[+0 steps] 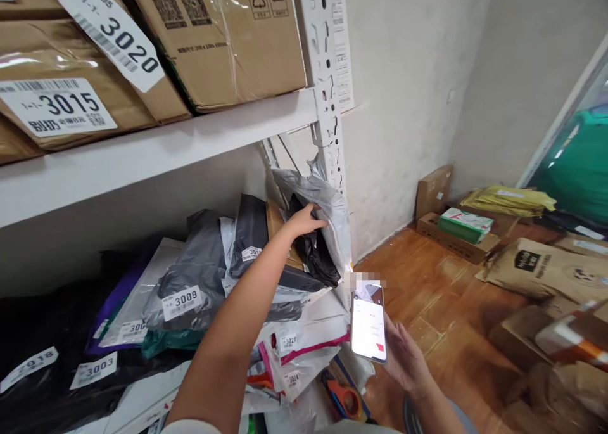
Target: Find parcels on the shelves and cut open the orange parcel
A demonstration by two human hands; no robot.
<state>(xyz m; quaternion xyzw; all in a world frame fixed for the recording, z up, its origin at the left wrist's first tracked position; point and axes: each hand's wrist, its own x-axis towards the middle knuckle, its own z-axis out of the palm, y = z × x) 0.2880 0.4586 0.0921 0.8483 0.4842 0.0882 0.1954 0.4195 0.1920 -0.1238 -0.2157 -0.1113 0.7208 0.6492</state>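
My left hand (305,221) reaches into the lower shelf, thumb and fingers apart. Its fingertips touch the inner face of a light grey plastic mailer (335,215) standing against the shelf post. Just under that hand sits a crumpled black plastic parcel (319,256), with a brown cardboard parcel (275,222) on its left. A smartphone (368,326) with a lit screen is held by my right hand (406,355), low and in front of the shelf's right end. My right fingers are partly hidden behind the phone.
Cardboard boxes (223,35) with number labels fill the upper white shelf (190,149). Grey mailers (190,275) lean in a row on the left. Orange-handled scissors (346,399) lie below. Parcels, including a brown paper bag (546,269), lie on the wooden floor (427,294).
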